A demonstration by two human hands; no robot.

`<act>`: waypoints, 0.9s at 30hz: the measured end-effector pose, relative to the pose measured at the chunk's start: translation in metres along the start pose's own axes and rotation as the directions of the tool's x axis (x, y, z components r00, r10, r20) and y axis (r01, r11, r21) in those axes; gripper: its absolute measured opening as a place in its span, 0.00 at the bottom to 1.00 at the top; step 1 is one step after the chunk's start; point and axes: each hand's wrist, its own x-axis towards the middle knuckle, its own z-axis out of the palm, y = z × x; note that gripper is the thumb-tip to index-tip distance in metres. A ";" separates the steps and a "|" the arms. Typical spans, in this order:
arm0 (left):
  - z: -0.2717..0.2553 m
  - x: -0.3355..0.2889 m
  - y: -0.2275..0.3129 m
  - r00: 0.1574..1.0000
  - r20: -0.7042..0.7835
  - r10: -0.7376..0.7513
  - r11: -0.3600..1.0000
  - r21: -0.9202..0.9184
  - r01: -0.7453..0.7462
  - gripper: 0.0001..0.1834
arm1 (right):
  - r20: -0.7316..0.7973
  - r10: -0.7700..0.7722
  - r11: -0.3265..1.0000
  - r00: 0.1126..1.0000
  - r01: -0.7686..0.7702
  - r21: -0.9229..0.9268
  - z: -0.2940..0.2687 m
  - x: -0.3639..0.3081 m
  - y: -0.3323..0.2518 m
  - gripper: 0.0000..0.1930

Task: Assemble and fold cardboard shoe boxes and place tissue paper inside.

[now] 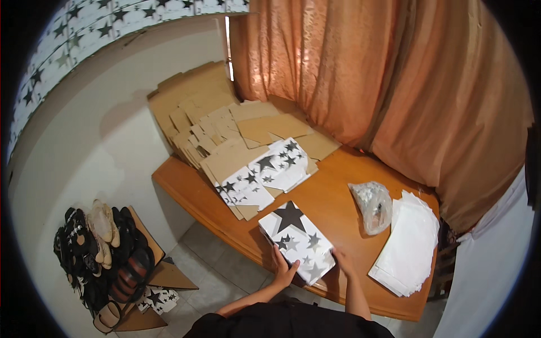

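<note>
A closed white box (304, 239) printed with black and grey stars is at the near edge of the wooden table. My left hand (285, 268) grips its left near side, with the thumb up against the top edge and the other fingers partly hidden along the side. On the opposite side, my right hand (342, 261) holds the right edge, most of its fingers hidden behind the box. Just beyond the box lie flat star-printed box blanks (265, 169), on a heap of brown cardboard sheets (220, 132).
A clear plastic bag (373, 205) and a stack of white paper sheets (408, 245) lie on the right of the table (338, 191). Piled shoes (104, 248) stand at lower left beside the wall. Orange curtains (338, 67) hang behind the table. Star-printed boxes (118, 25) line the upper left.
</note>
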 end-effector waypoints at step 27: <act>-0.462 -0.338 0.223 0.856 -0.439 0.274 0.947 -0.031 -0.319 0.75 | 0.595 -0.804 0.569 -0.009 0.280 0.773 0.367 -0.294 -0.349 0.56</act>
